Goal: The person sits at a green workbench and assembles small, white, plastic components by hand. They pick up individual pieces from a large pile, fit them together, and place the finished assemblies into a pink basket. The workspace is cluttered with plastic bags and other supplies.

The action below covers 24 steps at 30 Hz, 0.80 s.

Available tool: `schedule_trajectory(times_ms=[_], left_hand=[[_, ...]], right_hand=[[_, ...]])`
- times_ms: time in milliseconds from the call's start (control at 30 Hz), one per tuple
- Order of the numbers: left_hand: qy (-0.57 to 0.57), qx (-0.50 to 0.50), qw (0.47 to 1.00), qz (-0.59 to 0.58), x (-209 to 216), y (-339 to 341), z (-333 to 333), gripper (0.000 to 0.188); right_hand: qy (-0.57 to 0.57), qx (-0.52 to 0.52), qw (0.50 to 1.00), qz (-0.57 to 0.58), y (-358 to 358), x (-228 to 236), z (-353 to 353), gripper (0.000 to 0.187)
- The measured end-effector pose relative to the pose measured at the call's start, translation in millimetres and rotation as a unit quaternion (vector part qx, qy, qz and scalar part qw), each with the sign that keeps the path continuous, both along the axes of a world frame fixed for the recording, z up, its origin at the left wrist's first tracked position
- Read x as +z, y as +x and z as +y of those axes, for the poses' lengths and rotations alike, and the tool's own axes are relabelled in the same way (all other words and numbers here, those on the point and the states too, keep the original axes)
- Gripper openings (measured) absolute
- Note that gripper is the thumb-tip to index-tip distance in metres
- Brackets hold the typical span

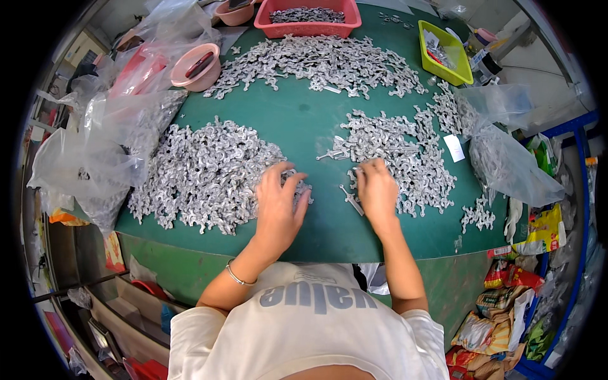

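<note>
Small grey metal castings lie in heaps on a green table. At the right edge of the left heap (202, 174), my left hand (277, 202) reaches over the pieces with thumb and fingers apart. My right hand (378, 193) rests at the near-left side of the right heap (421, 155). Its fingers are curled together, and whatever they pinch is hidden. A sword-shaped metal piece (352, 200) lies just left of that hand. Another long piece (332, 153) sticks out from the heap farther off.
A third heap (316, 60) spreads across the back, before a red tub (308, 28). A pink bowl (196, 66) and yellow-green basket (445, 52) stand on the table. Plastic bags of castings (95, 158) (506, 161) flank both sides. A small cluster (478, 214) sits near the right edge.
</note>
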State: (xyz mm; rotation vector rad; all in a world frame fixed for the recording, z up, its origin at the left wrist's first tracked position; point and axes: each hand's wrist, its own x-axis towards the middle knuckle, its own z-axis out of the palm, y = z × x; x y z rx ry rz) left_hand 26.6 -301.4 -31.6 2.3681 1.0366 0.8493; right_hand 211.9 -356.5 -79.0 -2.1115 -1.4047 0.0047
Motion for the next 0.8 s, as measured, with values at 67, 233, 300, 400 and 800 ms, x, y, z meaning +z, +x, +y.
schedule_trajectory(times_ms=[67, 233, 300, 400, 800], left_hand=[[-0.013, -0.033, 0.999, -0.03, -1, 1, -1, 0.03], [-0.113, -0.132, 0.976, -0.135, 6, 21, -11, 0.037], [-0.182, -0.178, 0.948, -0.19, 18, 30, -15, 0.041], [-0.161, -0.184, 0.946, -0.212, 22, 37, -20, 0.033], [-0.474, -0.18, 0.803, -0.314, 25, 29, -21, 0.01]], right_hand=[[0.087, 0.019, 0.984, 0.155, 14, 4, -9, 0.012], [0.159, 0.024, 0.733, 0.661, -3, 44, -36, 0.017], [0.172, 0.02, 0.707, 0.685, -9, 49, -41, 0.016], [0.177, 0.04, 0.734, 0.655, -15, 51, -49, 0.015], [0.179, 0.077, 0.792, 0.578, -19, 70, -61, 0.019]])
